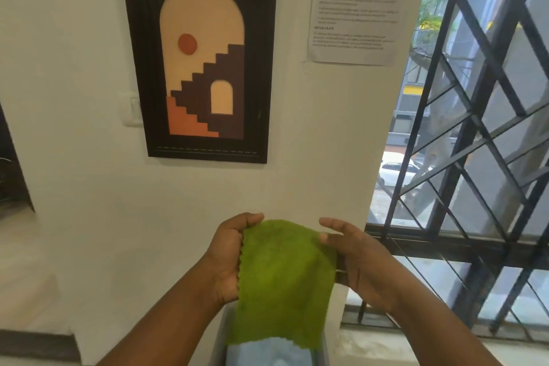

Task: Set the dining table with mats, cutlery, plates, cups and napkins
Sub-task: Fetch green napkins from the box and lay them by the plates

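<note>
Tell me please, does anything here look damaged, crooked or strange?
Nothing stands out. Both hands, left and right, hold up a green napkin with a zigzag edge, undamaged. A light blue cloth lies below. The framed picture seems tilted, perhaps from the wide-angle camera.

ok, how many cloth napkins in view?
2. A green napkin is held up between the left hand and right hand; a light blue one lies below it. More may be hidden underneath.

Plain green napkin (285, 279); light blue cloth (267, 353) beneath.
</note>
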